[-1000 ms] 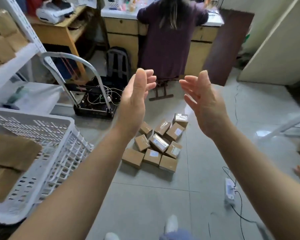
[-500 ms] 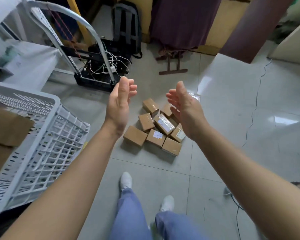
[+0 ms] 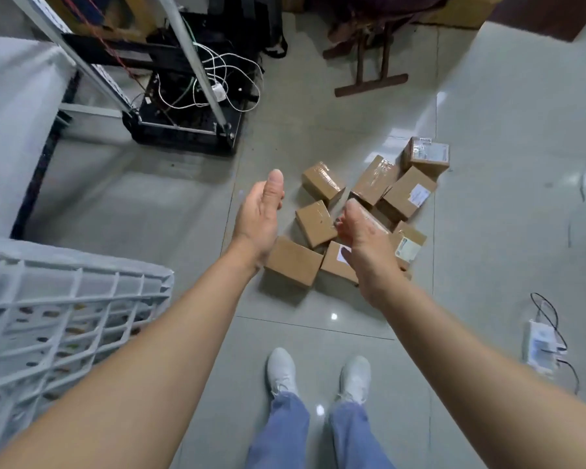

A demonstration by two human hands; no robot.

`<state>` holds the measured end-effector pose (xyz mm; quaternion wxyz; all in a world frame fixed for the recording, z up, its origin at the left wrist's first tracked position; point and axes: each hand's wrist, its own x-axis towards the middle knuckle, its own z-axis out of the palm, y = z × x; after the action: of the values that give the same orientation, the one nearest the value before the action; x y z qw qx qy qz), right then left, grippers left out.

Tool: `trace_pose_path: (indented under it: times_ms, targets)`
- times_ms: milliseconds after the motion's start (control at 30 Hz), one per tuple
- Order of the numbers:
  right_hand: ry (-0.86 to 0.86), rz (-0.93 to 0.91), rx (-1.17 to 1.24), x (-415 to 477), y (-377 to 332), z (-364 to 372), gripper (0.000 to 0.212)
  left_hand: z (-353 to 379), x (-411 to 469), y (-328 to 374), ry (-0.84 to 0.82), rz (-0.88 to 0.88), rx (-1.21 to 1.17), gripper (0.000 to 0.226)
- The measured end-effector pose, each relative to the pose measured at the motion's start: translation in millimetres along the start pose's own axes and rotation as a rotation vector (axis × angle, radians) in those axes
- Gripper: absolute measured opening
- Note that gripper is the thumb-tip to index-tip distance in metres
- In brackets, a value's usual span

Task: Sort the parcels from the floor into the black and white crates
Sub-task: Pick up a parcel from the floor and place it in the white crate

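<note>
Both empty and spread wide, the left hand [image 3: 259,214] and right hand [image 3: 366,245] are hanging over the parcels [image 3: 359,211] clustered on the floor [image 3: 183,204], apparently readying a pick for the white crate [image 3: 65,316].

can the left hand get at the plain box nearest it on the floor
Probably yes. The left hand is open, holds nothing, and hovers by the plain box at the pile's near left corner. Nothing lies on top of it, and bare floor borders it.
</note>
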<state>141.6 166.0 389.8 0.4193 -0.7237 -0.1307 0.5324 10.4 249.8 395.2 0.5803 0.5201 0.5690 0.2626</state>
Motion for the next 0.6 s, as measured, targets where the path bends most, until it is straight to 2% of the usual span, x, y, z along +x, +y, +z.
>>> trace_pose_path:
  times_ms: [67, 200, 300, 400, 467, 533, 600]
  targets:
    - [-0.002, 0.036, -0.018, 39, 32, 4, 0.073, 6, 28, -45, -0.008, -0.032, 0.077, 0.042]
    - [0.011, 0.113, -0.010, 116, 103, 15, 0.047, 12, 78, -133, -0.022, -0.107, 0.235, 0.047]
    - [0.037, 0.176, -0.002, 170, 164, 23, 0.050, 19, 108, -203, -0.021, -0.175, 0.296, 0.048]
    - [0.070, 0.255, 0.045, 211, 225, 31, 0.043, 27, 131, -267, -0.041, -0.228, 0.358, 0.056]
    - [0.070, 0.305, 0.044, 234, 264, 35, 0.048, 32, 143, -304, -0.044, -0.252, 0.390, 0.059]
    - [0.059, 0.370, 0.048, 254, 297, 40, 0.069, 37, 157, -337, -0.051, -0.275, 0.426, 0.061]
    - [0.052, 0.418, 0.043, 274, 325, 43, 0.082, 41, 173, -367, -0.061, -0.291, 0.456, 0.064]
